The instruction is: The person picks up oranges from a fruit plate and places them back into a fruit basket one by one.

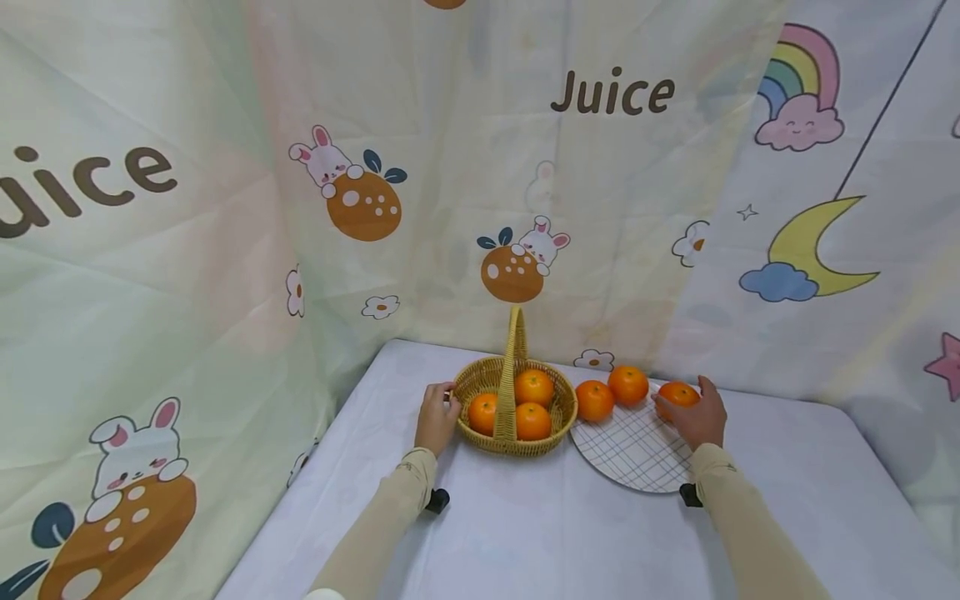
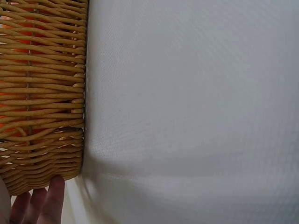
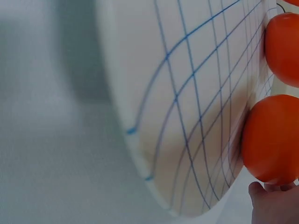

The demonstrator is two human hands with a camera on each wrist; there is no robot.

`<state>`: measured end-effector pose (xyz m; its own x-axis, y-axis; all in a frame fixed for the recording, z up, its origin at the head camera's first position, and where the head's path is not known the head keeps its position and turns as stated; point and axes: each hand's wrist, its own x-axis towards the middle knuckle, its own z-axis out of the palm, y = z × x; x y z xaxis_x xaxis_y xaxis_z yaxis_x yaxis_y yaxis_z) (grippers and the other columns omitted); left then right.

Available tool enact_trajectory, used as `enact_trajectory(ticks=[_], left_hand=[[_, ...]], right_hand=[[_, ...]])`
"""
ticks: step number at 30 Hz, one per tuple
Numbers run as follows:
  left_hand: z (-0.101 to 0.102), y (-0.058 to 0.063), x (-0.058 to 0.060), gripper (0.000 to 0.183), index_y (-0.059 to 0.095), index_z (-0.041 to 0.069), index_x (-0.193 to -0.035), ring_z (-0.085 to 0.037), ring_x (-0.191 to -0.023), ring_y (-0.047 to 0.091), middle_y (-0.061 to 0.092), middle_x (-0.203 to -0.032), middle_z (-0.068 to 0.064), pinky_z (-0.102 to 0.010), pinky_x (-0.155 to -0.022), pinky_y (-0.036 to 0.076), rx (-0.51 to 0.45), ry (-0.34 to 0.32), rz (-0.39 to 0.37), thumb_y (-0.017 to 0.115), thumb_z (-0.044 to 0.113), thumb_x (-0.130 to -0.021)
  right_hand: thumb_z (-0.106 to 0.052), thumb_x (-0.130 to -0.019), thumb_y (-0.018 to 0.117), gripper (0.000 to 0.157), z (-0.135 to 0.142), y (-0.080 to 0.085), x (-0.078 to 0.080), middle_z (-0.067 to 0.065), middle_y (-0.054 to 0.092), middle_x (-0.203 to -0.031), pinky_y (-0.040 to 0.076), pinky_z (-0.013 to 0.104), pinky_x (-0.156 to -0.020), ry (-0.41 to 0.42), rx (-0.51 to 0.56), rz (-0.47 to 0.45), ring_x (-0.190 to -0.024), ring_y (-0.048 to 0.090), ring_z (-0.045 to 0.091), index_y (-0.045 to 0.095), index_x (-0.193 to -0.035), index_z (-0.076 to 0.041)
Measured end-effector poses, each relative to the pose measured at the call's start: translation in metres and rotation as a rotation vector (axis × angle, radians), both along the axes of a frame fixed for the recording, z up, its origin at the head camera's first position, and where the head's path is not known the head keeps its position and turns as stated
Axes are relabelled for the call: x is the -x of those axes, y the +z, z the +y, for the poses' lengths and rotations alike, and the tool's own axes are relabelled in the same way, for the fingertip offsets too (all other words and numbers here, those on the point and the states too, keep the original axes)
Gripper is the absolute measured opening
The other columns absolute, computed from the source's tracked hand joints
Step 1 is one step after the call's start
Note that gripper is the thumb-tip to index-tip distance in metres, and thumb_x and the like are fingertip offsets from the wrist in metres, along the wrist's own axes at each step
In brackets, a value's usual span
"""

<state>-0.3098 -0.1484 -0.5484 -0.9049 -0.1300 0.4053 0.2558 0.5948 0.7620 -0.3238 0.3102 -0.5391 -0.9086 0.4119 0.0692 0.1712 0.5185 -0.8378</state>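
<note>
Your right hand [image 1: 699, 417] has its fingers curled on an orange [image 1: 678, 394] on the plate [image 1: 633, 458]. Your left hand [image 1: 437, 414] rests loose fingers against the basket [image 1: 491, 373].

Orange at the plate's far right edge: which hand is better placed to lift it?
Right. The right hand already has its fingers on that orange on the plate, while the left hand rests against the basket across the table.

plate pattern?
White plate with a blue grid of crossing lines; clearest in the right wrist view.
</note>
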Motion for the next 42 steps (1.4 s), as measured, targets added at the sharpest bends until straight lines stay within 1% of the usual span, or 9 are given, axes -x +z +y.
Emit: enact_trajectory(ticks=[4,8,16,22,27,30,34,39,42], left_hand=[[0.0,-0.001,0.001,0.029,0.059,0.001,-0.123,-0.025,-0.101,0.058,0.053,-0.118,-0.014,-0.038,-0.081,0.051,0.004,0.001,-0.011,0.056,0.004,-0.094],[0.001,-0.002,0.002,0.029,0.06,0.002,-0.123,-0.024,-0.101,0.058,0.053,-0.118,-0.012,-0.037,-0.08,0.051,0.004,0.004,-0.027,0.056,0.005,-0.094],[0.001,-0.001,0.002,0.028,0.06,0.003,-0.122,-0.024,-0.101,0.058,0.053,-0.119,-0.011,-0.036,-0.078,0.051,0.022,0.012,-0.01,0.056,0.005,-0.094],[0.002,0.001,0.001,0.028,0.06,0.003,-0.122,-0.024,-0.101,0.058,0.053,-0.119,-0.011,-0.037,-0.078,0.051,0.023,0.018,-0.015,0.056,0.005,-0.094],[0.002,0.001,0.0,0.029,0.059,0.003,-0.124,-0.023,-0.102,0.057,0.053,-0.12,-0.011,-0.036,-0.078,0.051,0.005,0.017,-0.044,0.056,0.006,-0.095],[0.001,-0.001,0.0,0.03,0.059,0.003,-0.125,-0.024,-0.102,0.057,0.053,-0.121,-0.011,-0.037,-0.079,0.051,-0.001,0.01,-0.052,0.055,0.007,-0.095],[-0.001,-0.002,0.001,0.03,0.059,0.003,-0.124,-0.024,-0.103,0.057,0.053,-0.12,-0.011,-0.037,-0.08,0.051,0.0,0.013,-0.047,0.055,0.007,-0.095],[-0.001,-0.002,0.002,0.03,0.059,0.003,-0.124,-0.024,-0.102,0.057,0.052,-0.12,-0.01,-0.037,-0.078,0.051,-0.007,0.012,-0.036,0.055,0.006,-0.095],[0.0,-0.002,0.001,0.03,0.059,0.003,-0.124,-0.024,-0.102,0.057,0.052,-0.12,-0.01,-0.038,-0.079,0.051,-0.011,0.005,-0.042,0.056,0.006,-0.095]], right_hand=[[-0.037,-0.084,0.074,0.1,0.003,-0.008,0.002,0.027,0.023,-0.154,0.028,0.059,-0.108,-0.007,0.006,-0.029,-0.133,0.031,0.048,0.012,-0.155,-0.003],[-0.04,-0.084,0.074,0.1,0.005,-0.013,0.004,0.028,0.028,-0.151,0.028,0.057,-0.109,-0.023,-0.006,-0.043,-0.131,0.033,0.047,0.015,-0.153,0.001],[-0.041,-0.085,0.073,0.094,0.007,-0.014,0.003,0.031,0.035,-0.145,0.03,0.058,-0.108,-0.018,-0.015,-0.033,-0.126,0.037,0.047,0.023,-0.15,0.005],[-0.035,-0.086,0.073,0.086,0.002,-0.002,0.001,0.026,0.039,-0.145,0.032,0.058,-0.107,-0.005,-0.001,0.055,-0.127,0.039,0.044,0.028,-0.15,0.0],[-0.031,-0.089,0.072,0.083,-0.01,0.019,0.001,0.023,0.036,-0.149,0.03,0.056,-0.109,-0.022,0.026,0.121,-0.131,0.038,0.043,0.026,-0.152,-0.002],[-0.033,-0.089,0.071,0.083,-0.022,0.032,0.003,0.021,0.036,-0.15,0.031,0.054,-0.109,-0.017,0.028,0.157,-0.131,0.038,0.041,0.026,-0.152,-0.004],[-0.035,-0.087,0.073,0.083,-0.048,0.044,0.007,0.018,0.037,-0.15,0.033,0.053,-0.108,0.036,0.026,0.225,-0.131,0.039,0.039,0.029,-0.152,-0.007],[-0.037,-0.081,0.079,0.085,-0.094,0.056,0.009,0.016,0.043,-0.145,0.038,0.053,-0.104,0.183,0.039,0.339,-0.127,0.044,0.036,0.036,-0.148,-0.007],[-0.041,-0.077,0.082,0.086,-0.12,0.063,0.009,0.015,0.048,-0.14,0.043,0.052,-0.1,0.256,0.026,0.374,-0.12,0.048,0.034,0.041,-0.145,-0.007]])
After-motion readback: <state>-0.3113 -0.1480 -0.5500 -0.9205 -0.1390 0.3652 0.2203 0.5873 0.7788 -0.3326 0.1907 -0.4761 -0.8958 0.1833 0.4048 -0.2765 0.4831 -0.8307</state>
